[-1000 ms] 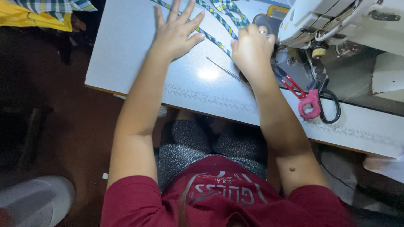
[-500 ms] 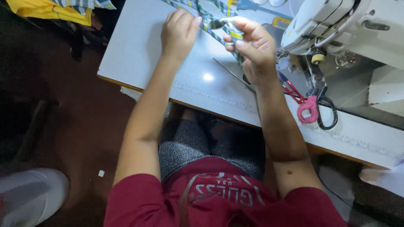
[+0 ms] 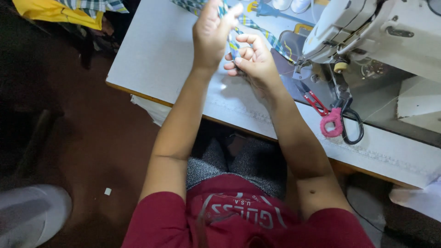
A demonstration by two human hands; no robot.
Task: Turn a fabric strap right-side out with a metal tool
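A narrow strip of blue, green and white checked fabric [image 3: 257, 28] runs across the white sewing table [image 3: 156, 55]. My left hand [image 3: 211, 32] is raised above the table and pinches the strip near its upper part. Just to its right, my right hand [image 3: 250, 62] is curled around the same strip lower down. Both hands are lifted off the table top and nearly touch each other. The strip trails toward the needle area of the white sewing machine [image 3: 367, 32].
Scissors with a pink-wrapped handle [image 3: 337, 121] and small red snips [image 3: 314, 101] lie right of my hands, below the machine head. A blue tool [image 3: 266, 10] lies at the far edge. Yellow and checked cloth [image 3: 69, 11] is heaped at top left. Dark floor lies left.
Both hands have risen off the table, where they pressed the fabric flat, and now hold the strip up between them. The view has shifted, so the table sits further right.
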